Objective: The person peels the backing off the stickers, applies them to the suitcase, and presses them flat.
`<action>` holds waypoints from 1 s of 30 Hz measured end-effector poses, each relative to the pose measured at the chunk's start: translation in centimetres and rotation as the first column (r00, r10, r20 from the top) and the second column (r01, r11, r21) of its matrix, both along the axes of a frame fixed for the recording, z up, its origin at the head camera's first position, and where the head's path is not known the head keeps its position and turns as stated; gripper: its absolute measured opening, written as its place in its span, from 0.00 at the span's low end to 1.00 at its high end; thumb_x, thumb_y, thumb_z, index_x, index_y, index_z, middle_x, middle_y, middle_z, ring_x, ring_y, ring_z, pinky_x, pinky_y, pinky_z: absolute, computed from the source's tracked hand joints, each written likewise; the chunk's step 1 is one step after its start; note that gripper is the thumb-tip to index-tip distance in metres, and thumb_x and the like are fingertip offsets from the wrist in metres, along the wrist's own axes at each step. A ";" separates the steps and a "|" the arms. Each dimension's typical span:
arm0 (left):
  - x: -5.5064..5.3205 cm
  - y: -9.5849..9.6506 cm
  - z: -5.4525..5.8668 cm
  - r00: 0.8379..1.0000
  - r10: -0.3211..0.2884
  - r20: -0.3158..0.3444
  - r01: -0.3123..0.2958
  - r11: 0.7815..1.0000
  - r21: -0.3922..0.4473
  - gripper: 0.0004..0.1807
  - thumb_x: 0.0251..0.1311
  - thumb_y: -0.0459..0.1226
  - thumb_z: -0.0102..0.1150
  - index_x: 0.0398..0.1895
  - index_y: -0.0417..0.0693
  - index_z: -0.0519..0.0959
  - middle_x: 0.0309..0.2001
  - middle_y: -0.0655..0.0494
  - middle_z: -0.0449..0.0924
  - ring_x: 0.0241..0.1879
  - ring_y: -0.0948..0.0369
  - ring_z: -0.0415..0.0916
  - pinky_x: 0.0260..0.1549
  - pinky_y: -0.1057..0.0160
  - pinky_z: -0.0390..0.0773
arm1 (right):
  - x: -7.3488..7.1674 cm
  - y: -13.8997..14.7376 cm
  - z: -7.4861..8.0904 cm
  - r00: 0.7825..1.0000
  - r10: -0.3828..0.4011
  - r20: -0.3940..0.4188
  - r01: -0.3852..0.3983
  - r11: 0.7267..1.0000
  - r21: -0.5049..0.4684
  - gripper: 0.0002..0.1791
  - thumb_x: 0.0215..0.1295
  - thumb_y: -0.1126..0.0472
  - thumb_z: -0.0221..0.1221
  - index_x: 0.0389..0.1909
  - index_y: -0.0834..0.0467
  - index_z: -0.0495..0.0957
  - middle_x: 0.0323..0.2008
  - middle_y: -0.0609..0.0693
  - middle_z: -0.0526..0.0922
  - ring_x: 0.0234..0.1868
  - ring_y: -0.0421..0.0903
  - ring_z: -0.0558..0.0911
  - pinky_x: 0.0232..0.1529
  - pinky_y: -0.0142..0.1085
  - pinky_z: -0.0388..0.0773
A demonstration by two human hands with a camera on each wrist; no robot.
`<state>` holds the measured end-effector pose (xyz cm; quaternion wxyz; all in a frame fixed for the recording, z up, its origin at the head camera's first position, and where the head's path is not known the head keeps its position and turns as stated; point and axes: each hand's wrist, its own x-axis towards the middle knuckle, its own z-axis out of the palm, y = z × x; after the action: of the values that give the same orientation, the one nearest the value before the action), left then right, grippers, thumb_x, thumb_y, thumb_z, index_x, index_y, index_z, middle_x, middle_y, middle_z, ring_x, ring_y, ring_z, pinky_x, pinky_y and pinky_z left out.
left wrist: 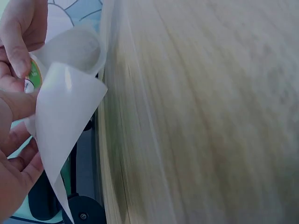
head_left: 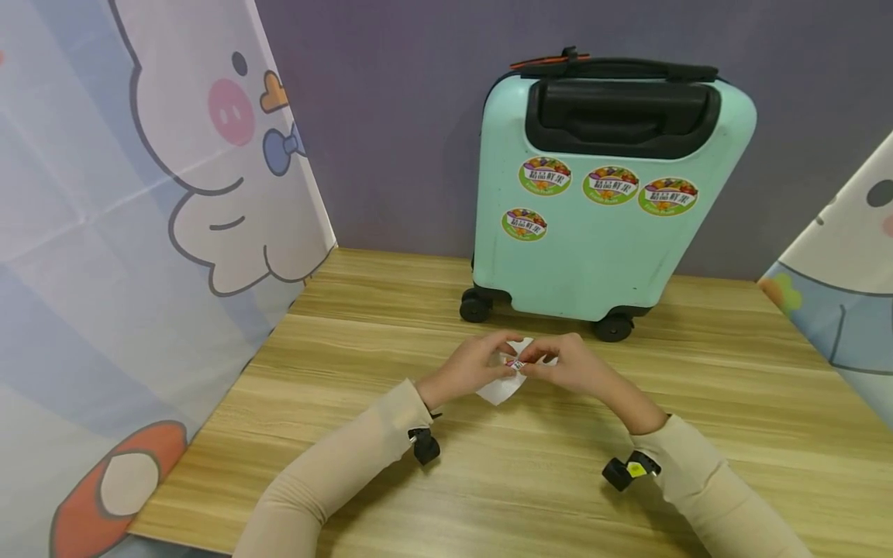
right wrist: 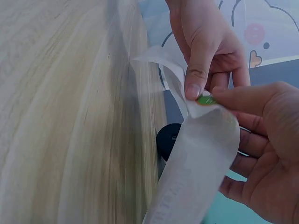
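Note:
My left hand (head_left: 469, 367) and right hand (head_left: 574, 364) meet over the table, both pinching a small white sticker sheet (head_left: 498, 390). Between the thumbs shows part of a colourful fruit sticker (right wrist: 205, 100) with a green edge. In the left wrist view the white paper (left wrist: 65, 107) curls and hangs from the fingers. The right wrist view has the left thumb pressing at one end of the sticker and the right thumb at the other. How far the sticker is lifted off its paper cannot be made out.
A mint-green suitcase (head_left: 572, 263) with black wheels stands upright behind the hands. Several oval fruit stickers (head_left: 544, 177) are on its front. The wood-grain table (head_left: 488, 480) lies under the arms. Cartoon-printed cloths (head_left: 84, 232) hang at both sides, with a grey wall (head_left: 377, 139) behind.

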<state>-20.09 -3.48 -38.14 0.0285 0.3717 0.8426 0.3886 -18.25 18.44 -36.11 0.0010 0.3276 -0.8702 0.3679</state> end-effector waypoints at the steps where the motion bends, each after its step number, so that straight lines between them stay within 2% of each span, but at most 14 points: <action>1: 0.0 0.1 0.0 1.000 0.002 -0.003 -0.002 1.000 0.002 0.27 0.64 0.34 0.65 0.66 0.43 0.71 0.51 0.49 0.84 0.51 0.58 0.80 0.47 0.61 0.79 | 0.0 -0.1 0.0 1.000 -0.011 -0.002 0.011 1.000 0.007 0.03 0.64 0.63 0.67 0.37 0.57 0.87 0.33 0.44 0.87 0.34 0.44 0.84 0.38 0.40 0.82; 7: 0.1 0.3 0.0 0.999 0.016 0.031 -0.016 1.000 0.009 0.28 0.64 0.31 0.65 0.67 0.42 0.70 0.50 0.49 0.84 0.50 0.57 0.81 0.48 0.61 0.80 | 0.2 -0.5 0.4 0.997 -0.080 -0.010 0.080 0.996 0.029 0.04 0.60 0.66 0.69 0.35 0.57 0.87 0.31 0.44 0.87 0.34 0.43 0.84 0.37 0.39 0.81; 11: -0.2 0.1 0.0 0.995 0.012 0.100 -0.017 0.999 0.048 0.29 0.62 0.27 0.64 0.67 0.40 0.70 0.50 0.48 0.85 0.49 0.57 0.82 0.49 0.63 0.78 | 0.3 -0.7 0.5 0.995 -0.093 -0.037 0.094 0.995 0.033 0.05 0.57 0.69 0.70 0.33 0.57 0.88 0.30 0.45 0.87 0.34 0.44 0.85 0.36 0.41 0.83; 16: -0.6 -0.2 0.0 0.986 -0.018 0.167 0.001 0.995 0.098 0.30 0.58 0.23 0.62 0.66 0.38 0.70 0.48 0.44 0.85 0.47 0.55 0.83 0.44 0.66 0.80 | 0.2 -0.7 0.0 0.991 -0.061 -0.119 0.067 0.997 0.048 0.07 0.54 0.71 0.71 0.31 0.56 0.87 0.29 0.45 0.87 0.32 0.43 0.84 0.36 0.44 0.82; 20: -0.7 -0.4 -0.1 0.980 -0.034 0.194 0.013 0.994 0.109 0.29 0.59 0.23 0.63 0.66 0.36 0.70 0.48 0.43 0.85 0.45 0.54 0.83 0.43 0.66 0.81 | 0.0 -0.7 -0.5 0.973 0.000 -0.229 0.012 0.999 0.053 0.08 0.51 0.73 0.72 0.29 0.57 0.86 0.28 0.46 0.87 0.31 0.44 0.84 0.31 0.39 0.81; 22: -0.7 -0.5 -0.1 0.975 -0.028 0.219 0.002 0.993 0.117 0.29 0.60 0.23 0.63 0.66 0.36 0.70 0.48 0.42 0.85 0.46 0.53 0.83 0.43 0.64 0.81 | -0.1 -0.8 -0.7 0.955 0.024 -0.295 -0.006 0.998 0.060 0.09 0.50 0.72 0.73 0.28 0.57 0.85 0.28 0.46 0.86 0.29 0.43 0.83 0.27 0.36 0.78; 25: -0.6 -0.5 -0.1 0.968 -0.012 0.250 -0.022 0.991 0.132 0.29 0.60 0.24 0.64 0.66 0.34 0.69 0.49 0.41 0.84 0.46 0.53 0.83 0.45 0.63 0.81 | -0.2 -0.9 -1.1 0.914 0.037 -0.403 -0.008 0.997 0.075 0.09 0.48 0.70 0.75 0.26 0.56 0.85 0.28 0.45 0.86 0.28 0.42 0.81 0.27 0.34 0.75; 27: -0.6 -0.4 -0.1 0.965 0.001 0.264 -0.041 0.989 0.145 0.29 0.60 0.24 0.64 0.66 0.34 0.69 0.49 0.40 0.84 0.47 0.51 0.83 0.45 0.63 0.81 | -0.3 -1.0 -1.2 0.876 0.050 -0.479 -0.014 0.997 0.078 0.09 0.46 0.70 0.76 0.26 0.56 0.86 0.28 0.46 0.85 0.29 0.43 0.80 0.29 0.36 0.75; 30: -0.6 -0.3 -0.1 0.963 0.021 0.269 -0.069 0.983 0.173 0.28 0.60 0.24 0.64 0.64 0.33 0.70 0.49 0.38 0.84 0.48 0.50 0.83 0.44 0.64 0.81 | -0.4 -1.3 -1.4 0.806 0.063 -0.589 -0.027 0.997 0.070 0.10 0.41 0.70 0.77 0.25 0.58 0.87 0.29 0.48 0.85 0.32 0.47 0.80 0.33 0.40 0.76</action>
<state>-20.67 -3.78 -38.23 0.0985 0.2980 0.8008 0.5102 -18.65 17.12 -37.47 0.2531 0.4462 -0.8291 0.2223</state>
